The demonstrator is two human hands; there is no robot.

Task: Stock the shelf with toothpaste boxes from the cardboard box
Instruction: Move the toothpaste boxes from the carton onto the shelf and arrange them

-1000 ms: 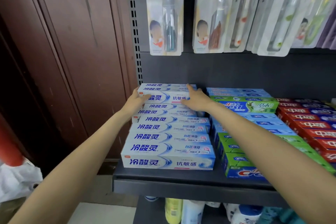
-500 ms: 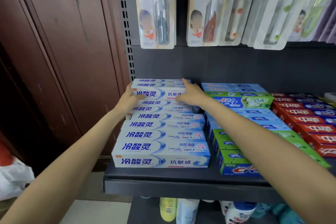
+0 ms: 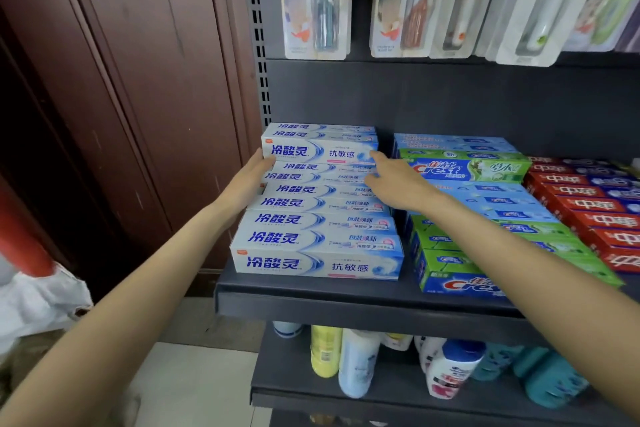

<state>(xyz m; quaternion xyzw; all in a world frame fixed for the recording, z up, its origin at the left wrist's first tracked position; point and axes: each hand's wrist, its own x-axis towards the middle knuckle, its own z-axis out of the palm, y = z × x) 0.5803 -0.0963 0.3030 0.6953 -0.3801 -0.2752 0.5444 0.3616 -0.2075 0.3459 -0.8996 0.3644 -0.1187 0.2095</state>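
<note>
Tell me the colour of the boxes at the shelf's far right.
Red boxes, seen in the head view.

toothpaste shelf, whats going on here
A person is stocking white-and-blue toothpaste boxes on a dark shelf. Both hands are at the raised stack at the back of the left column: the left hand is against its left end, the right hand at its right end, fingers fairly straight. The top box sits squarely on the stack. Green and red boxes fill the rows to the right.
</note>
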